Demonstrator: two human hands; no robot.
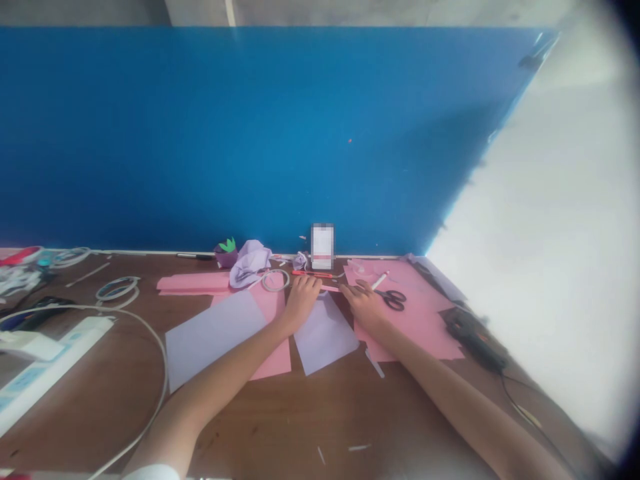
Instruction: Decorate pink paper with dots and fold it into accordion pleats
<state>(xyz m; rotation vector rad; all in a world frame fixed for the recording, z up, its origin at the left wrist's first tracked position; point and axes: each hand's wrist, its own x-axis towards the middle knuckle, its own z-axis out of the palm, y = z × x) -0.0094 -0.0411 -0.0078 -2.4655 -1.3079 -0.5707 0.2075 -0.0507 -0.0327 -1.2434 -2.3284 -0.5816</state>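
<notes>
My left hand [303,298] and my right hand [364,303] are close together at the middle of the table, with fingers curled down. A narrow pink paper strip [330,289] runs between them, one end under each hand's fingers. Just below it a lavender paper sheet [326,337] lies flat on the table. Black-handled scissors [393,300] lie beside my right hand on pink paper [417,320], near a white pen-like stick [380,280]. An orange-handled tool [313,274] rests beyond my left hand. My fingertips are blurred.
A phone [323,247] leans upright against the blue partition [300,133]. Crumpled lavender paper [250,262], a tape-like ring [275,280] and a purple paper shape with green leaves [227,254] stand left. A power strip [55,367] with cables lies far left, a black device [475,339] right.
</notes>
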